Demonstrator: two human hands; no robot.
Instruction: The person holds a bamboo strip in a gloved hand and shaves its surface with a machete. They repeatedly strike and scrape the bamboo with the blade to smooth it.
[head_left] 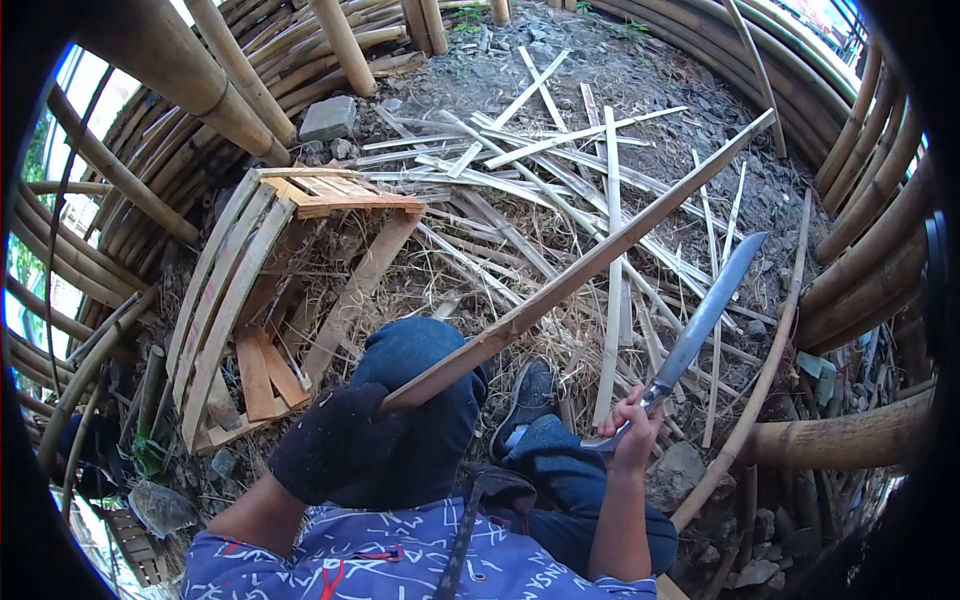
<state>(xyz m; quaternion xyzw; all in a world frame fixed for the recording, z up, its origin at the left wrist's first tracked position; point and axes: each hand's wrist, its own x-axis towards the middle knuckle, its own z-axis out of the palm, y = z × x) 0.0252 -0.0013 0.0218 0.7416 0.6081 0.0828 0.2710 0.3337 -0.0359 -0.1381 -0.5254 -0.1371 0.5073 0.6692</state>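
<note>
My left hand (pixel 345 440), in a dark glove, is closed around the near end of a long brown bamboo slat (pixel 580 268). The slat slants up and away to the right, its far end near the top right. My right hand (pixel 636 430) is bare and grips a machete (pixel 710 308) by its handle. The machete's broad metal blade points up and to the right, apart from the slat and below its far half. Pale split strips (pixel 613 185) lie crisscrossed on the ground ahead, beneath both.
A slatted wooden crate (pixel 225 290) lies on its side at the left. Thick bamboo poles (pixel 855 437) lie stacked around the area. A grey block (pixel 328 119) sits behind the crate. Stones (pixel 678 477) are close to my right arm, and dry shavings cover the ground.
</note>
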